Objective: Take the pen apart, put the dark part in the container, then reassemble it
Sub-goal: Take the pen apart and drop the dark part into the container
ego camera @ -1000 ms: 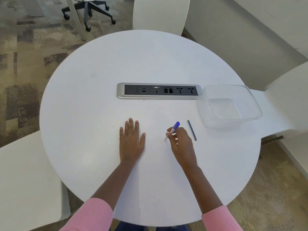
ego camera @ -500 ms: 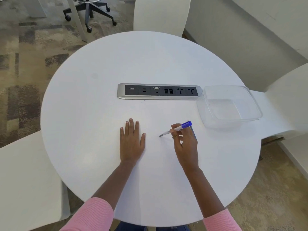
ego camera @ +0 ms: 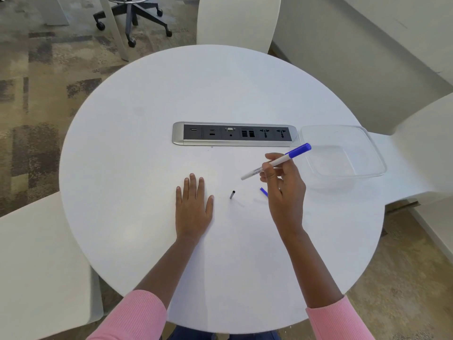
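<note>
My right hand (ego camera: 282, 190) holds a white pen barrel with a blue end (ego camera: 277, 163), pinched between thumb and fingers. The barrel is lifted off the white round table (ego camera: 147, 168) and slants up to the right, with its blue end over the near edge of a clear plastic container (ego camera: 343, 163). A small dark piece (ego camera: 232, 194) lies on the table between my hands. A short blue piece (ego camera: 263, 191) shows just left of my right palm, mostly hidden by it. My left hand (ego camera: 193, 207) rests flat on the table with its fingers straight.
A silver and black socket strip (ego camera: 232, 134) is set into the table's middle, touching the container's left rim. White chairs (ego camera: 237, 18) stand round the table. An office chair base (ego camera: 132, 20) is on the carpet at the far left.
My right hand has raised the pen barrel off the table and swung its blue end up toward the container. A small dark piece now lies on the table. My left hand stayed put.
</note>
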{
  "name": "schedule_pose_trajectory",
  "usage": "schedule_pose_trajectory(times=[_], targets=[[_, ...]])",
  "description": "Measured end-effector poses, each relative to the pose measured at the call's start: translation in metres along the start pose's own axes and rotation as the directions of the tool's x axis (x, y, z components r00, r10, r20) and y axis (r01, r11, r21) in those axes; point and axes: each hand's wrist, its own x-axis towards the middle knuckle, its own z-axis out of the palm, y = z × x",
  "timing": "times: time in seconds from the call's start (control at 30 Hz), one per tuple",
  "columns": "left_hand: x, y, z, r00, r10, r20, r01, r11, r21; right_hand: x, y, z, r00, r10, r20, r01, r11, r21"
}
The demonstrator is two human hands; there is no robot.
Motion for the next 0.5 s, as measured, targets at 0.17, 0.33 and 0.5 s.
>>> schedule_pose_trajectory(times=[0.17,0.33,0.5], targets=[[-0.001,-0.001,0.002,1.000,0.004,-0.016,-0.004,1.000,0.001,0.003,0.019,-0.001,0.993,0.099,0.066,-0.090,0.987,-0.131],[-0.001,0.000,0.000,1.000,-0.004,-0.001,0.004,1.000,-0.012,-0.004,0.054,0.006,0.945,0.270,0.188,-0.162,0.879,-0.448],[-0.001,0.000,0.000,1.000,-0.006,-0.002,0.006,1.000,-0.024,-0.013,0.077,0.015,0.892,0.401,0.208,-0.210,0.776,-0.595]])
